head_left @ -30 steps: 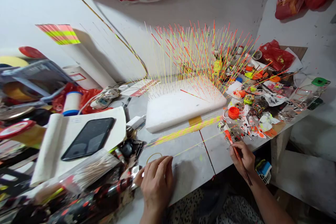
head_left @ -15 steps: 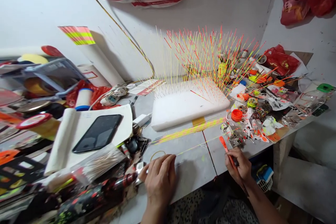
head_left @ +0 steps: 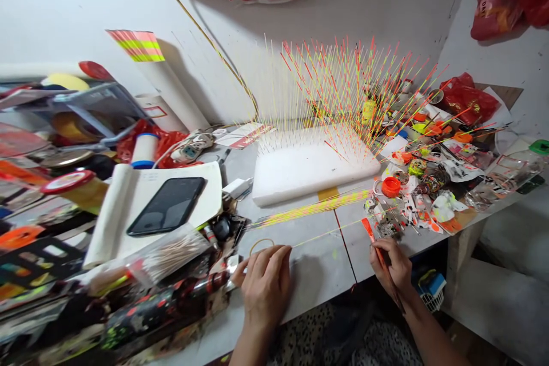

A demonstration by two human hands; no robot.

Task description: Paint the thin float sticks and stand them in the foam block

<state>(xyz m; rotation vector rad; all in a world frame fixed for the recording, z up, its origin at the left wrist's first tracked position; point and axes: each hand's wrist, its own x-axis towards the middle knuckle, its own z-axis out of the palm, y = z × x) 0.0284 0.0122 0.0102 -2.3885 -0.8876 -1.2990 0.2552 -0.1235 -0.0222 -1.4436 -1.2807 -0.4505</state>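
My left hand (head_left: 266, 291) rests on the pale grey table (head_left: 319, 274), its fingers pinching the end of a long thin yellow stick (head_left: 330, 233). A small wire loop (head_left: 261, 246) lies just above those fingers. My right hand (head_left: 394, 269) grips a paintbrush (head_left: 380, 257) with an orange-red tip, held near the thin stick. Behind them, a white foam block (head_left: 315, 168) bristles with many upright sticks painted orange and yellow (head_left: 334, 97). A striped row of painted sticks (head_left: 313, 210) lies along the block's front.
A phone (head_left: 167, 206) lies on a white notebook at left, beside a bag of thin sticks (head_left: 171, 254). Paint pots, an orange cap (head_left: 390, 186) and paint-stained scraps crowd the right. Red plastic bags (head_left: 469, 100) sit at the back right.
The whole scene has shifted to the right in the view. Both hands stay at about the same spot on the table, and the brush tip now stands out orange above my right hand.
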